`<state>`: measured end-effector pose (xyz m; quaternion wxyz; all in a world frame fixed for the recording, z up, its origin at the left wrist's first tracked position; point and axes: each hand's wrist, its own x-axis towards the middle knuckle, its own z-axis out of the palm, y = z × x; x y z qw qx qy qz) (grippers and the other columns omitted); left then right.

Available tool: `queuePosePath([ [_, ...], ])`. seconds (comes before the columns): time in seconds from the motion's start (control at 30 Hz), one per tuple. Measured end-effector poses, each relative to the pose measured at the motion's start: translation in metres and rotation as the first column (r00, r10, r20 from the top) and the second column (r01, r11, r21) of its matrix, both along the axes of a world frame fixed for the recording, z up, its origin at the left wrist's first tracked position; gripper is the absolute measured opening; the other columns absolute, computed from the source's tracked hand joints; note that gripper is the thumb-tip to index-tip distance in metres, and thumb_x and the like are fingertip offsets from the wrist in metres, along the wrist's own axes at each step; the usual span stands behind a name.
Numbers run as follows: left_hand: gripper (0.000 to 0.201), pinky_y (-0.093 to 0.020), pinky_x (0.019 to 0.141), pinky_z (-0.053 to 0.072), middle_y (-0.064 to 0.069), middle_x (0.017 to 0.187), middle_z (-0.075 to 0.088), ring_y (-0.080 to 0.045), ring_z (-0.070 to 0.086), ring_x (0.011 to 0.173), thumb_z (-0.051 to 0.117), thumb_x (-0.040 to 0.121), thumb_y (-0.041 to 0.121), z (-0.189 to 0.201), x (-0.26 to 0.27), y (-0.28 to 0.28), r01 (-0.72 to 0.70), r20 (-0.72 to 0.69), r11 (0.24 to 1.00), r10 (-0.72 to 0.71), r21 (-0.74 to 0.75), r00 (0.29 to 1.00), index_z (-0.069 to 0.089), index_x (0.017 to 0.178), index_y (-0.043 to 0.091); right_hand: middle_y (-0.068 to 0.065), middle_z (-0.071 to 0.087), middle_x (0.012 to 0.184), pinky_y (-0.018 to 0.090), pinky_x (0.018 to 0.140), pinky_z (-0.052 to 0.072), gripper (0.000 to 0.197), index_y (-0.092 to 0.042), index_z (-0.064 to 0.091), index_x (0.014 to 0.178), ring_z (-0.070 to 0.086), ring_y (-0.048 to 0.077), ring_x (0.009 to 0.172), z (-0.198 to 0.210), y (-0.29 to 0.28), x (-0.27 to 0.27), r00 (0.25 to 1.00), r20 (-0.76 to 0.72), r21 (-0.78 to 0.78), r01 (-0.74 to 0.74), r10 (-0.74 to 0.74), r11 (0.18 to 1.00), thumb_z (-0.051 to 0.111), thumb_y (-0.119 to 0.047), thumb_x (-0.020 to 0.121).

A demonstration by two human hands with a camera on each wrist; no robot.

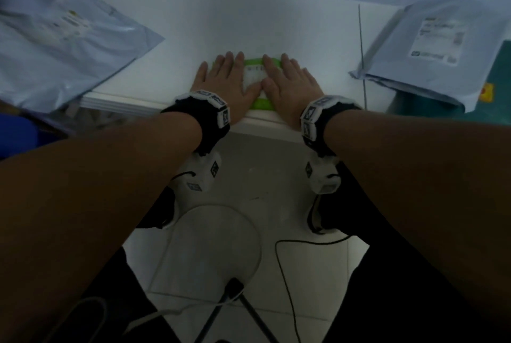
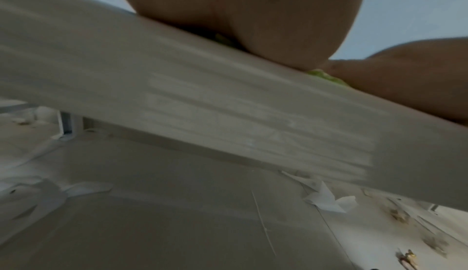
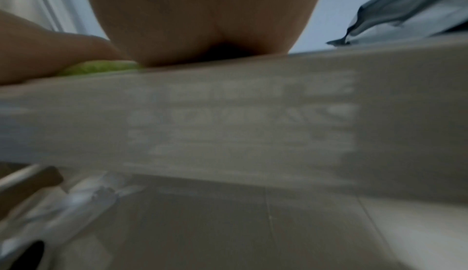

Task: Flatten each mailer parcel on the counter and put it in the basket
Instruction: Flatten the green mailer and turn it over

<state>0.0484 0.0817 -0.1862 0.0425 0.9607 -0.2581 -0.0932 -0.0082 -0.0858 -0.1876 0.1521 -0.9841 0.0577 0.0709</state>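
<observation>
White bench [image 1: 171, 24] fills my head view, and at its near edge a small green-edged mailer parcel [image 1: 255, 64] lies flat under both of my hands, left hand [image 1: 225, 79] and right hand [image 1: 290, 79] spread palm-down side by side with thumbs almost touching over its white label. Its long axis seems to run away from me, so either hand is equally near. Grey mailers [image 1: 63, 46] lie to the left, and a labelled stack [image 1: 431, 49] to the right; whether that stack sits in the basket I cannot tell.

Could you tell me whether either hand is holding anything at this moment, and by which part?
Nothing is gripped. The left hand and right hand lie flat, pressing down on the top face of the green mailer parcel.
</observation>
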Motion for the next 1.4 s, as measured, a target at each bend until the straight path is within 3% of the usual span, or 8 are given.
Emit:
queuePosePath([
  [0.3,0.096,-0.043,0.120,0.002,0.001,0.163,-0.004,-0.016,0.002,0.149,0.003,0.081,0.083,0.006,0.012,0.012,0.120,-0.023,0.987,-0.118,0.106,0.993,-0.008,0.154,0.021,0.007,-0.004,0.165,0.041,0.122,0.004,0.072,-0.035,-0.003,0.156,0.001,0.025,0.152,0.006,-0.012,0.002,0.990,-0.071,-0.061,-0.126,0.122,0.990,0.022,-0.067,0.096],
  [0.5,0.099,-0.044,0.119,0.001,0.000,0.163,-0.005,-0.018,0.001,0.149,0.006,0.080,0.083,0.012,0.008,0.019,0.105,-0.020,0.976,-0.103,0.190,0.995,-0.007,0.154,0.017,0.009,-0.007,0.165,0.042,0.122,0.004,0.075,-0.035,-0.005,0.155,-0.001,0.026,0.152,0.010,-0.015,0.003,0.982,-0.097,-0.067,-0.167,0.160,0.984,0.027,-0.067,0.095],
  [0.83,0.086,-0.047,0.119,0.000,0.004,0.162,-0.008,-0.019,-0.002,0.149,0.000,0.086,0.076,0.004,0.003,0.030,0.069,0.007,0.987,-0.071,0.148,0.997,-0.008,0.154,0.024,0.009,-0.004,0.165,0.042,0.123,0.005,0.072,-0.037,-0.005,0.155,0.002,0.025,0.152,0.000,-0.013,-0.002,0.990,-0.025,-0.101,-0.139,0.137,0.985,0.020,-0.069,0.095],
  [1.07,0.084,-0.050,0.119,0.002,0.002,0.163,-0.001,-0.024,0.000,0.149,0.001,0.087,0.073,0.001,-0.006,0.031,0.051,0.095,0.996,-0.059,0.078,0.994,-0.001,0.154,0.023,0.008,0.000,0.165,0.042,0.123,0.007,0.072,-0.038,0.000,0.155,0.005,0.024,0.152,-0.004,-0.013,-0.002,0.992,0.028,-0.114,-0.122,0.126,0.986,0.019,-0.070,0.094],
  [1.2,0.084,-0.049,0.119,0.000,0.002,0.163,-0.004,-0.024,-0.002,0.149,0.000,0.087,0.073,0.002,-0.003,0.031,0.060,0.058,0.995,-0.065,0.083,0.996,-0.004,0.154,0.023,0.007,-0.003,0.165,0.042,0.123,0.005,0.072,-0.039,-0.003,0.155,0.002,0.023,0.152,0.001,-0.012,-0.002,0.992,-0.023,-0.115,-0.123,0.121,0.986,0.019,-0.070,0.094],
  [1.4,0.083,-0.048,0.119,0.001,0.001,0.163,-0.003,-0.024,0.001,0.149,0.002,0.088,0.073,0.020,0.004,0.029,0.122,0.029,0.964,-0.133,0.235,0.991,-0.006,0.154,0.024,0.008,-0.008,0.165,0.042,0.123,0.006,0.076,-0.040,-0.011,0.154,0.001,0.025,0.152,0.020,-0.010,0.002,0.976,-0.173,-0.175,-0.162,0.131,0.971,0.018,-0.074,0.092],
])
